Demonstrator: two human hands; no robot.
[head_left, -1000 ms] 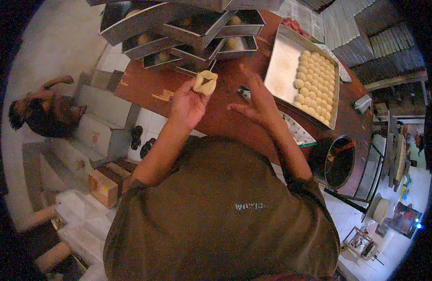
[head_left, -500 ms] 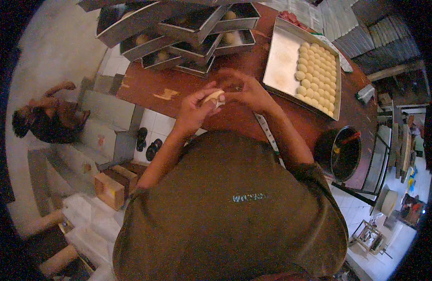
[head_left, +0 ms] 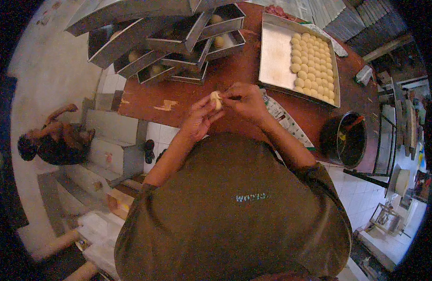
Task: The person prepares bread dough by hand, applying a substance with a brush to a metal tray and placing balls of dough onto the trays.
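Note:
Above the near edge of the red-brown table, a small pale piece of dough [head_left: 216, 100] sits in the fingers of my left hand [head_left: 197, 119]. My right hand [head_left: 248, 100] pinches at the top right side of the dough, thumb and fingertips drawn together. Its fingertips partly cover that side, so the exact grip is hard to see. Just beyond, to the right, a shallow metal tray [head_left: 274, 56] holds rows of round dough balls [head_left: 312, 68] on its right half.
Metal tins [head_left: 176, 40] stand in a crisscross stack at the far left of the table [head_left: 146, 96], some with dough balls inside. A dark round pot [head_left: 342, 140] is at the right. A patterned strip [head_left: 286, 119] lies by my right forearm. Another person [head_left: 57, 136] is off to the left.
My right hand's fingers, loosely curled and blurred before, have come together on the dough. The dough has tipped more upright in my left hand. The whole view has shifted slightly.

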